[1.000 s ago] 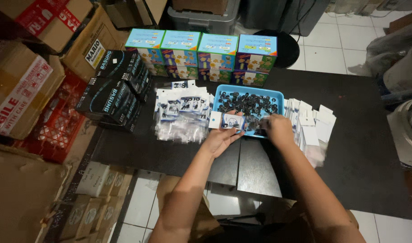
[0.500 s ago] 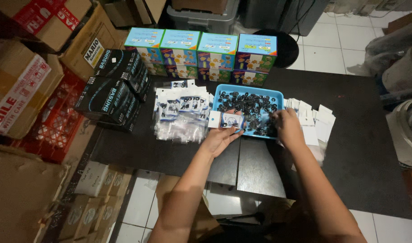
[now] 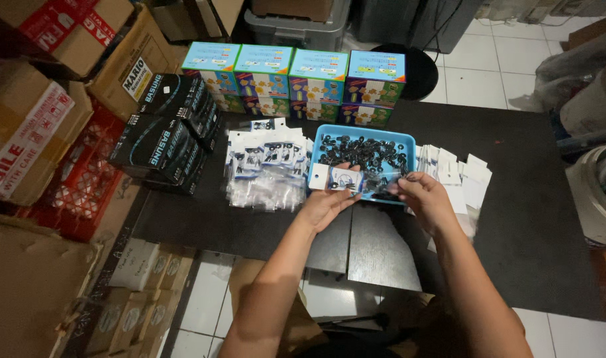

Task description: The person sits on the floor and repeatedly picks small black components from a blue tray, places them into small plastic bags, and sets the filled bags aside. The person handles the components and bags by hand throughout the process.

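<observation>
My left hand point(image 3: 326, 202) holds a small clear packet with a white card point(image 3: 339, 179) just in front of a blue tray point(image 3: 409, 140) full of small black parts. My right hand point(image 3: 425, 197) pinches the packet's right end at the tray's front edge. A pile of filled clear packets point(image 3: 266, 169) lies to the left of the tray. A stack of empty white-topped packets point(image 3: 458, 174) lies to the right, partly under my right wrist.
Several colourful boxes point(image 3: 296, 79) line the back of the dark table point(image 3: 535, 219). Black boxes point(image 3: 160, 136) stand at its left end. Cardboard cartons point(image 3: 31, 126) and a red crate point(image 3: 77, 185) crowd the floor at left.
My right hand has come out of the tray and down to the packet's right end. The left hand holds the packet in about the same place.
</observation>
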